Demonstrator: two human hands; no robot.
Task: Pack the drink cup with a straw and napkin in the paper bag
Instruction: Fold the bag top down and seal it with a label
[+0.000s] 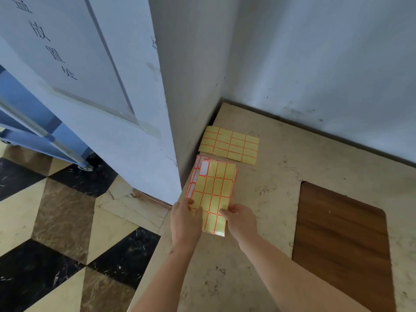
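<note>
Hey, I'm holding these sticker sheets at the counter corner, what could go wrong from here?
1. Both hands, left and right, pinch only the near end of the held sheets; the fanned sheets underneath may slip out.
2. They sit near the counter edge, so a loose sheet could fall to the floor.
3. No cup, straw, napkin or bag is in view, so packing may stall.

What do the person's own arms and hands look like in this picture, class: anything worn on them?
Both forearms are bare right to the bottom edge of the picture: no sleeves show. The left hand and the right hand wear no gloves, and no watch, bracelet or ring can be seen on the wrists or fingers. Nails look short and unpainted.
</note>
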